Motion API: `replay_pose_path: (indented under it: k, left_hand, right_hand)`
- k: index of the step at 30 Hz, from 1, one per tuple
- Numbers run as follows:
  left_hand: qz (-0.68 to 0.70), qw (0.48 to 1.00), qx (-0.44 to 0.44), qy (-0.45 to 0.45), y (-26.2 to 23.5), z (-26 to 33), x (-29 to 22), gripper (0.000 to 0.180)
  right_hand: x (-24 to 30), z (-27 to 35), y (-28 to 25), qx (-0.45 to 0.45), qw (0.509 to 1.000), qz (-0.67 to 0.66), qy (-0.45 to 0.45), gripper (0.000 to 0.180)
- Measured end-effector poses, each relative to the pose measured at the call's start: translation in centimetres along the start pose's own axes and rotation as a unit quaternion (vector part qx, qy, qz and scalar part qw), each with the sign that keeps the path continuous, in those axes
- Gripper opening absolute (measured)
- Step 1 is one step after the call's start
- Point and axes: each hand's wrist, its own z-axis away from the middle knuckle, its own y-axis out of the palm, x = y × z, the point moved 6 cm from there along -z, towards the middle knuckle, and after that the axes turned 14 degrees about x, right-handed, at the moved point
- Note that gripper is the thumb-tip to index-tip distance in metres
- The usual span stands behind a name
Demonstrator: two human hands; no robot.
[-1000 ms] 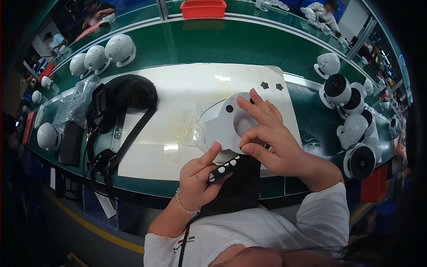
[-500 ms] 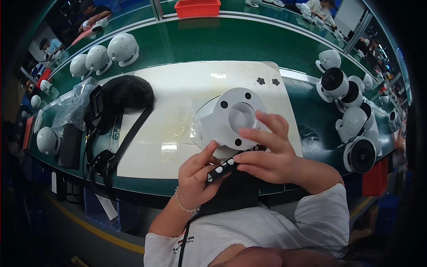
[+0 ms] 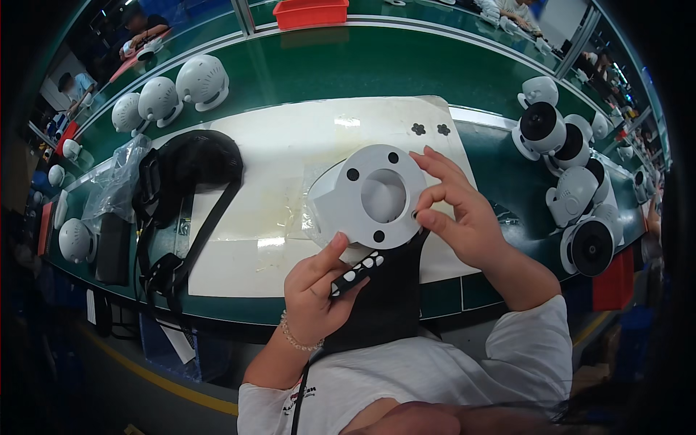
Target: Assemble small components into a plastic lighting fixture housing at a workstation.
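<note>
I hold a white camera body (image 3: 370,196) over the near part of a white mat (image 3: 290,145), its round flat base turned up toward me. The base has a central hollow and three small black round pads. My left hand (image 3: 315,290) is under it, thumb against the lower rim, and grips a black strip (image 3: 359,272) that carries a row of small white dots. My right hand (image 3: 460,214) is at the base's right rim, thumb and forefinger pinched on a small black pad there.
Two black flower-shaped pieces (image 3: 429,129) lie on the mat's far right corner. A black bag with straps (image 3: 185,170) and a clear plastic bag (image 3: 116,181) sit at left. White cameras (image 3: 565,152) crowd the right; white domes (image 3: 174,90) and a red bin (image 3: 310,13) stand behind.
The camera body has turned so its round base faces me fully. My right hand slid from on top of it to the right rim. My left hand stayed put.
</note>
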Motion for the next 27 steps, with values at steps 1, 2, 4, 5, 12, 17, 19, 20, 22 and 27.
replay_pose_path:
  k: [1,2,4,5,12,17,19,20,22,27]
  left_hand:
    - [0.001,1.000,0.001,-0.001,0.0,0.0,0.0,0.033]
    - [-0.003,1.000,0.002,-0.004,0.0,0.1,0.0,0.033]
    - [-0.007,1.000,0.004,-0.007,0.0,0.1,0.0,0.033]
    - [-0.010,1.000,0.003,-0.009,0.0,0.1,0.0,0.033]
    - [0.002,1.000,-0.001,-0.009,0.4,0.1,0.1,0.031]
    - [0.007,1.000,0.001,0.003,-0.3,0.1,-0.2,0.030]
    - [0.013,1.000,-0.006,0.001,-1.0,0.5,0.0,0.027]
    - [0.036,0.999,-0.025,-0.006,-1.6,1.0,0.3,0.026]
    - [0.073,0.995,-0.048,-0.041,-2.6,2.1,1.0,0.022]
    - [0.100,0.991,-0.068,-0.059,-4.9,3.2,1.4,0.022]
  right_hand:
    - [0.3,0.0,0.1,0.014,1.000,0.028,-0.002,0.009]
    - [0.5,0.1,0.3,0.027,0.998,0.056,-0.005,0.010]
    - [0.7,0.4,0.2,0.010,0.990,0.140,-0.030,0.011]
    - [1.1,0.7,0.1,-0.006,0.973,0.226,-0.056,0.013]
    - [0.9,1.7,-0.7,-0.095,0.955,0.268,-0.080,0.038]
    - [-2.6,-0.7,0.9,0.036,0.936,-0.322,0.140,0.041]
    - [-2.8,-1.4,-0.3,0.013,0.919,-0.372,0.132,0.049]
    - [-2.8,-2.1,-1.5,-0.003,0.924,-0.370,0.095,0.048]
    - [-4.0,-3.9,-4.2,-0.067,0.922,-0.377,0.066,0.043]
    - [-8.5,-12.5,-9.1,-0.206,0.851,0.482,0.040,0.020]
